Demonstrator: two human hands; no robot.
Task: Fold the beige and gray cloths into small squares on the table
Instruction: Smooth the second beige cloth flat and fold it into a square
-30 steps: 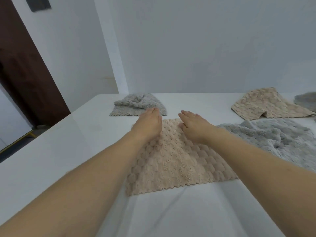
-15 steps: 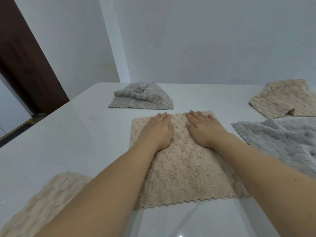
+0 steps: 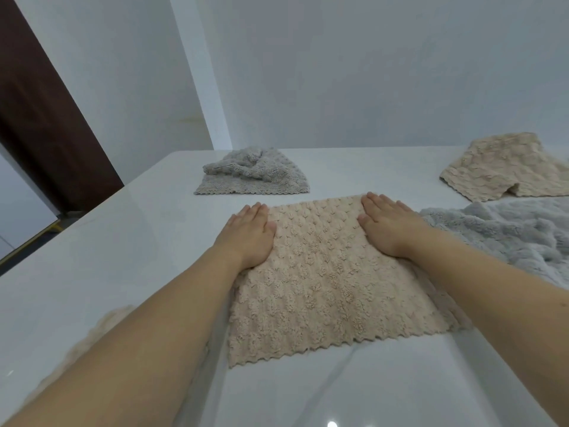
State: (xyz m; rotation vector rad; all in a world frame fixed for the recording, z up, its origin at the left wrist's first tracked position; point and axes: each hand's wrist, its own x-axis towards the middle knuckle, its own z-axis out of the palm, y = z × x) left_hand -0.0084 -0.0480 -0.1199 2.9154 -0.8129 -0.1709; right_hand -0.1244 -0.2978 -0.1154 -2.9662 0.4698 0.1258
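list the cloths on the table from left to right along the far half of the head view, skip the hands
gray cloth with a rumpled top → beige cloth under both hands → fluffy gray cloth spread at the right, with a folded beige cloth behind it at the far right.

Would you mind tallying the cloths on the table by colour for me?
Beige cloths: 3, one under both hands, one far right, one partly hidden by the left forearm
Gray cloths: 2, one far centre, one at right
Total: 5
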